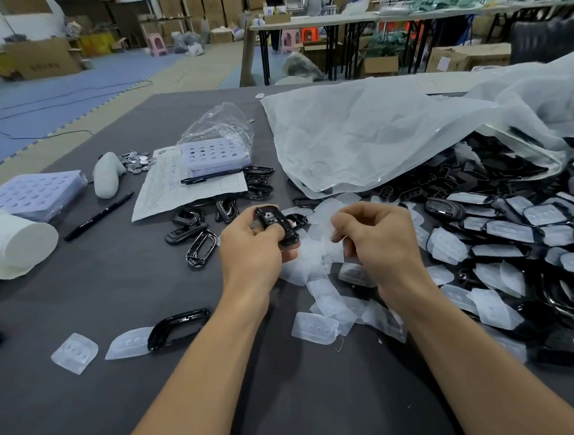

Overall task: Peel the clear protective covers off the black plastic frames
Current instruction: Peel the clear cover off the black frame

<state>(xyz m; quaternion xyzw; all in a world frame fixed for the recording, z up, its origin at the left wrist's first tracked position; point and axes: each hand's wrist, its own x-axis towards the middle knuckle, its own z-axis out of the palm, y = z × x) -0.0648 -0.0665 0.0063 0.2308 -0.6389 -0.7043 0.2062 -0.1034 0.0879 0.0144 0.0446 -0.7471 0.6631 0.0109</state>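
L hand (252,251) grips a black frame (272,222) just above the counter (123,405), mid-scene, fingers (281,231) curled round its near edge. The frame's face looks bare, no film seen on it. R hand (382,239) sits just right of it, apart from the frame, fingers clenched; thumb & index look to pinch a clear cover (324,227), tho it blends w/ the loose covers (327,302) lying under and near both hands, so not 100% sure.

Step, as I read it: the peel on this piece is done, the 2 parts are separated and are about to be put down.

Next move prob. needs:
- R hand lets the cover drop on the loose covers.
- L hand puts the frame w/ the bare frames (197,234) on the left, far of the hand.
- Reach right to the heap (510,237) of frames w/ film on, spilling from the bag (390,130), and take one.
- Find a cover edge or corner to catch w/ a nail; film is thin & clear, so grip is fiddly.

Heap is big, so the task looks far from finished.
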